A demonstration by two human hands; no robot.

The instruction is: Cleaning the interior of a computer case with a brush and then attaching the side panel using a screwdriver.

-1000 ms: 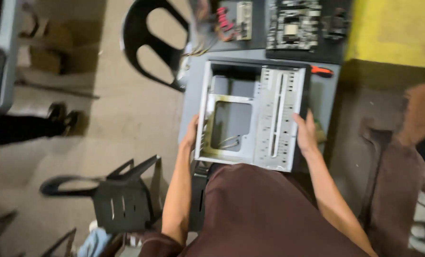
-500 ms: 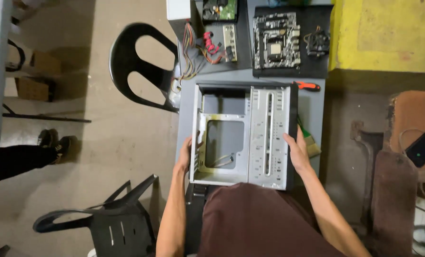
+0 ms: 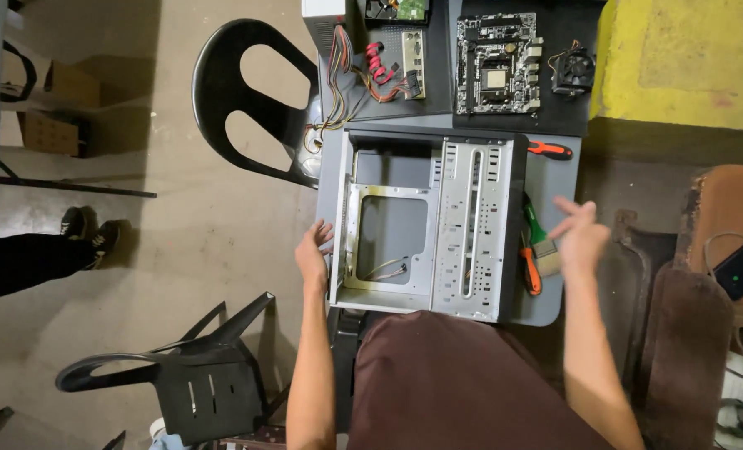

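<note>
Two hands in view, and only one is on the computer case [image 3: 426, 225]. The case lies flat on its side on the grey table [image 3: 555, 175], open face up, so the whole bare inside is easy to look down into. The left hand [image 3: 313, 254] sits against the case's left wall near the front corner, fingers [image 3: 325, 232] curled loosely over the edge, which looks like steadying it more than gripping. The right hand [image 3: 581, 235] is off the case altogether, hovering in the air past its right side with the fingers spread open and holding nothing.

Just under that hand, between it and the case wall, a green-handled brush [image 3: 538, 237] and an orange-handled tool [image 3: 530, 271] lie on the table. A red-handled screwdriver [image 3: 550, 150] sits by the far right corner. Beyond the case, a motherboard [image 3: 498, 62], a cooler fan [image 3: 573, 71] and a bundle of cables [image 3: 363, 75] are laid out on a dark mat.
</note>
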